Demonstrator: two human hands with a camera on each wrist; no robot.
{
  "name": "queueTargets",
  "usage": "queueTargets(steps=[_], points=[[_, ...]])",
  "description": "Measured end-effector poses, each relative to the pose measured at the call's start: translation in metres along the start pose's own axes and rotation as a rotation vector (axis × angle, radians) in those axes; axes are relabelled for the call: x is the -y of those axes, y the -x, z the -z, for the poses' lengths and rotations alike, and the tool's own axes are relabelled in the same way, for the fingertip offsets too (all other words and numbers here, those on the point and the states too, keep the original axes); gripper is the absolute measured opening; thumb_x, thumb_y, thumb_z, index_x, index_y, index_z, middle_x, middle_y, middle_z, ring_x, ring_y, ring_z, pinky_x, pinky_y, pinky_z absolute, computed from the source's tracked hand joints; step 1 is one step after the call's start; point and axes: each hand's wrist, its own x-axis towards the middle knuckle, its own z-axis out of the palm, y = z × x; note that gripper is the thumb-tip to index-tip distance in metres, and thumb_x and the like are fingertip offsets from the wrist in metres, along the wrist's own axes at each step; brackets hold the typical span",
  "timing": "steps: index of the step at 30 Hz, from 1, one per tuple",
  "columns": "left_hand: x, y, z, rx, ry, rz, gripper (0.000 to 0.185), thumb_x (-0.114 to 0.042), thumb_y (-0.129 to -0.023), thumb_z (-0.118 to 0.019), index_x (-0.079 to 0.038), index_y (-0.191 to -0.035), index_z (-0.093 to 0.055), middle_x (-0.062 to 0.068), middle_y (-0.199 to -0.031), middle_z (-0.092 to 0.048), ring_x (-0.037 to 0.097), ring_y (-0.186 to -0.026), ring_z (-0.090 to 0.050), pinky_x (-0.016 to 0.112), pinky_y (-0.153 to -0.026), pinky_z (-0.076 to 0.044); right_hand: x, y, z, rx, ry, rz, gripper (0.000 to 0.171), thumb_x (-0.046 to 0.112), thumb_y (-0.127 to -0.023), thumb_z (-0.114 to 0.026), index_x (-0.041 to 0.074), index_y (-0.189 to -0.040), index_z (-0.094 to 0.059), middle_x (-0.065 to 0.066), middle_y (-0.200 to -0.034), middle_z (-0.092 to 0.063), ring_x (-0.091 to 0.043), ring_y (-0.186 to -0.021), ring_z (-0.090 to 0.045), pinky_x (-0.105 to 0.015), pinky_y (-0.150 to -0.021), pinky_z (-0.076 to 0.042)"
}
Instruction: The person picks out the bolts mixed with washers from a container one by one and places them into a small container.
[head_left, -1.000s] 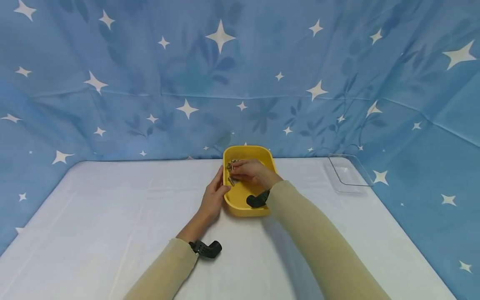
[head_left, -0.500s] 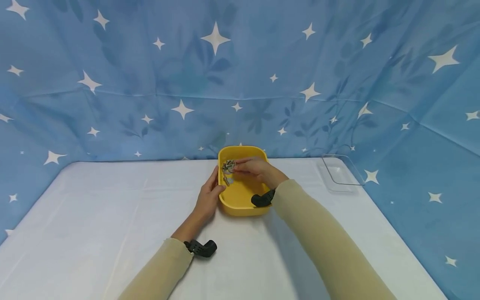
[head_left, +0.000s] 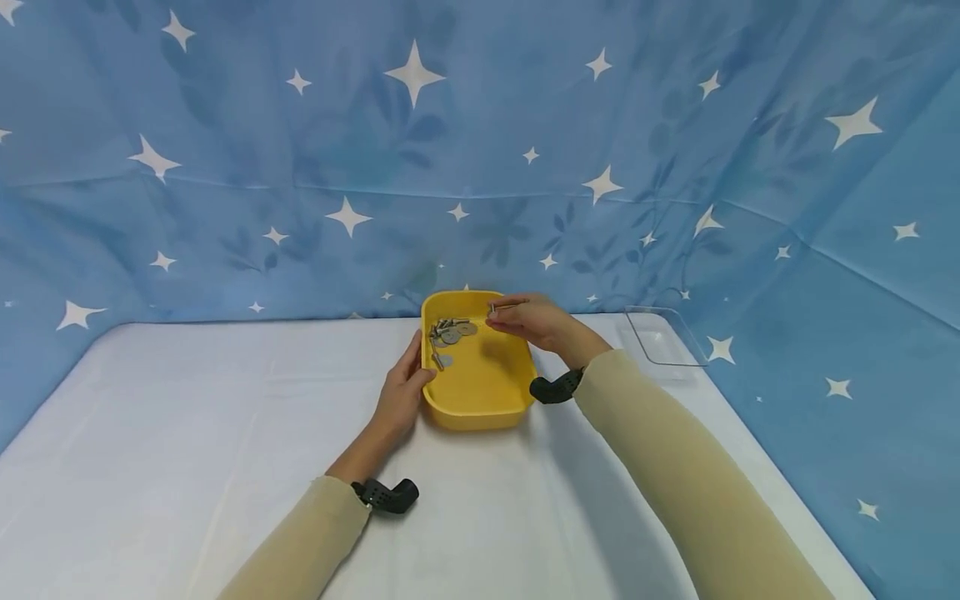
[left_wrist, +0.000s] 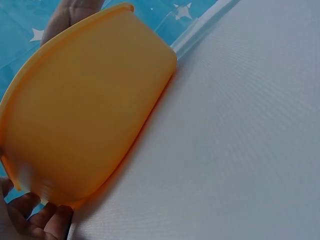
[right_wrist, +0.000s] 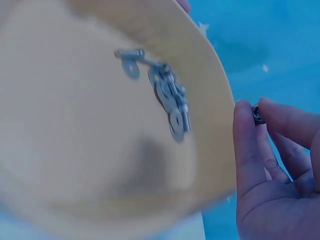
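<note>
R hand (head_left: 538, 322) pinching sm. metal fastener (right_wrist: 258, 114) (type unclear) betw. thumb + index, above yellow bin (head_left: 480, 385), far R part | L hand (head_left: 400, 392) gripping bin L wall, thumb at rim | bolts (head_left: 438, 360) + flat washers (head_left: 467, 330) in bin along L wall | clear tray (head_left: 678, 364) R of bin, apart | white tabletop (head_left: 225, 458) under bin

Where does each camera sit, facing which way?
Head: worn on the head, forward and down at the yellow bin; left hand, right hand, sleeves.
Left wrist: worn there, facing the bin's outer wall; parts of both hands.
Right wrist: worn there, facing into the bin; mainly right hand.
Shared: head and right wrist show washers.
</note>
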Motion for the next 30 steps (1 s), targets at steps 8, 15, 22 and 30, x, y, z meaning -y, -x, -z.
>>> queueTargets(steps=[8, 15, 22, 30], points=[[0.002, 0.001, 0.003, 0.004, 0.008, -0.002, 0.069, -0.009, -0.102, -0.045, -0.019, -0.164, -0.015, -0.005, -0.171, -0.016, 0.016, -0.159, -0.016, 0.039, -0.129, -0.019, -0.003, 0.013, 0.037, -0.049, 0.017, 0.029, 0.053, 0.003, -0.101, -0.055, 0.002, -0.153, -0.042, -0.022, -0.156, -0.043, -0.03, -0.134, -0.056, -0.038, -0.117, -0.044], [0.001, 0.001, 0.0, 0.003, 0.005, -0.012, 0.07, -0.008, -0.102, -0.046, -0.019, -0.164, -0.016, -0.004, -0.171, -0.017, 0.016, -0.159, -0.015, 0.039, -0.13, -0.018, -0.01, 0.022, 0.072, -0.087, 0.021, 0.013, 0.055, 0.004, -0.101, -0.056, 0.003, -0.154, -0.04, -0.011, -0.137, -0.055, -0.03, -0.134, -0.055, -0.031, -0.11, -0.05], [0.001, 0.001, 0.0, 0.004, -0.001, -0.005, 0.07, -0.009, -0.102, -0.045, -0.021, -0.164, -0.016, -0.004, -0.171, -0.018, 0.016, -0.159, -0.016, 0.04, -0.13, -0.017, -0.017, 0.035, 0.106, -0.116, 0.045, 0.015, 0.057, 0.007, -0.103, -0.053, 0.003, -0.157, -0.034, -0.005, -0.13, -0.055, -0.028, -0.135, -0.055, -0.029, -0.111, -0.049], [-0.001, 0.001, 0.0, 0.01, -0.001, 0.01, 0.07, -0.011, -0.102, -0.045, -0.021, -0.164, -0.014, -0.004, -0.171, -0.017, 0.017, -0.159, -0.015, 0.041, -0.13, -0.017, -0.024, 0.05, 0.146, -0.144, 0.037, 0.027, 0.061, 0.007, -0.104, -0.052, 0.001, -0.159, -0.027, 0.001, -0.123, -0.054, -0.001, -0.098, -0.067, -0.024, -0.111, -0.048]])
